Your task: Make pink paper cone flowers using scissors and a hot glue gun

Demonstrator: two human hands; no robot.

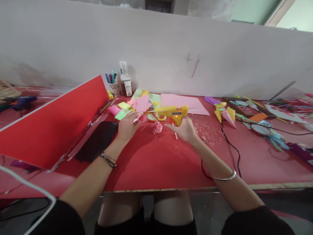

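Note:
My right hand (pixel 184 130) is wrapped round the handle of a yellow hot glue gun (pixel 171 111), whose small orange light glows. The nozzle points left, toward a curled piece of pink paper (pixel 141 117). My left hand (pixel 128 125) pinches that curl, and its fingertips are partly hidden behind the paper. Between the two hands, a spiral of cut pink paper (pixel 157 127) rests on the red table (pixel 156 166). I cannot tell whether the nozzle touches the curl.
A tilted red board (pixel 58 120) and a dark flat object (pixel 97 142) lie to the left. At the back stand a pen cup (pixel 113 88) and a bottle (pixel 126 85). Pink sheets (pixel 183 102) lie behind the gun. A black cord (pixel 228 140) and a paper cone (pixel 228 117) are to the right.

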